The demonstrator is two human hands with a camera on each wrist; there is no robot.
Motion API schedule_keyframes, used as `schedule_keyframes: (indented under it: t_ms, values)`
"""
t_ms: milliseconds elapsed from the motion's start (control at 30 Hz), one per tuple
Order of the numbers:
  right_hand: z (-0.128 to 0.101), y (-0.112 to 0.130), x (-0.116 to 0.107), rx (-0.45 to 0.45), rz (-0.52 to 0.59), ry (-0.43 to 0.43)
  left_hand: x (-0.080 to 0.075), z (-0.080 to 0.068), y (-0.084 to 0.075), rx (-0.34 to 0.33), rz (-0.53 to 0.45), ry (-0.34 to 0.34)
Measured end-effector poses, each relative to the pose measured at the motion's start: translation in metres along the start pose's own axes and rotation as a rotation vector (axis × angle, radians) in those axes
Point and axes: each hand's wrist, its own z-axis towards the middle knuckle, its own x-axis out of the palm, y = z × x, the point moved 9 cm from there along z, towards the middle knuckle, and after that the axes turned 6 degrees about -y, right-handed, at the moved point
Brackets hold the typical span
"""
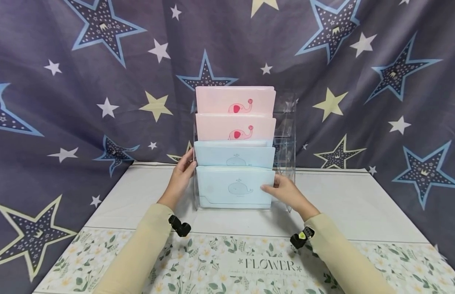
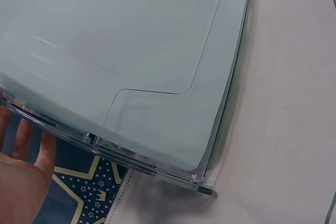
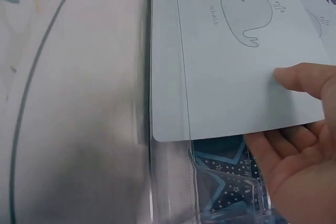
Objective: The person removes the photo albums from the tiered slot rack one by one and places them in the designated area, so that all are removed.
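A clear acrylic rack (image 1: 292, 151) stands on the table with folders in stepped tiers. In its front tier is a light blue file folder (image 1: 216, 183) with a whale drawing, and behind it a second blue whale folder (image 1: 212, 154). Pink elephant folders (image 1: 212, 127) fill the two upper tiers. My right hand (image 1: 286, 192) pinches the front folder's right edge, the thumb (image 3: 302, 78) on its face and the fingers behind. On the other side my left hand (image 1: 180, 177) rests against the rack's left side, its fingers (image 2: 46, 153) extended along the edge.
The rack stands on a white cloth (image 1: 139, 196) with a floral band (image 1: 205, 265) printed "FLOWER" along the front. A dark star-patterned curtain (image 1: 227, 41) hangs right behind the table. Clear tiers extend past the folders on the right. Small black cameras (image 1: 179, 226) sit on both wrists.
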Motion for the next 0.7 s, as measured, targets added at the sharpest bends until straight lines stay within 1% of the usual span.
schedule_keyframes:
  t_ms: [67,300,500,533,600,700]
  values:
    - [-0.001,-0.002,0.001,0.014,0.000,0.003,-0.001,0.000,0.000,-0.001,0.001,-0.004]
    - [-0.006,0.003,0.010,-0.047,0.102,0.018,-0.001,0.000,0.001,0.002,0.025,-0.006]
    - [-0.010,0.002,0.015,-0.050,0.165,0.002,0.001,0.000,0.001,0.001,0.029,0.009]
    - [-0.011,0.001,0.016,-0.051,0.185,0.005,0.001,0.000,0.001,-0.002,0.020,0.012]
    - [-0.013,0.001,0.018,-0.051,0.226,0.015,0.002,-0.003,-0.006,-0.011,0.018,0.021]
    - [-0.015,0.000,0.022,-0.059,0.280,0.029,0.003,-0.004,-0.006,-0.012,0.015,0.024]
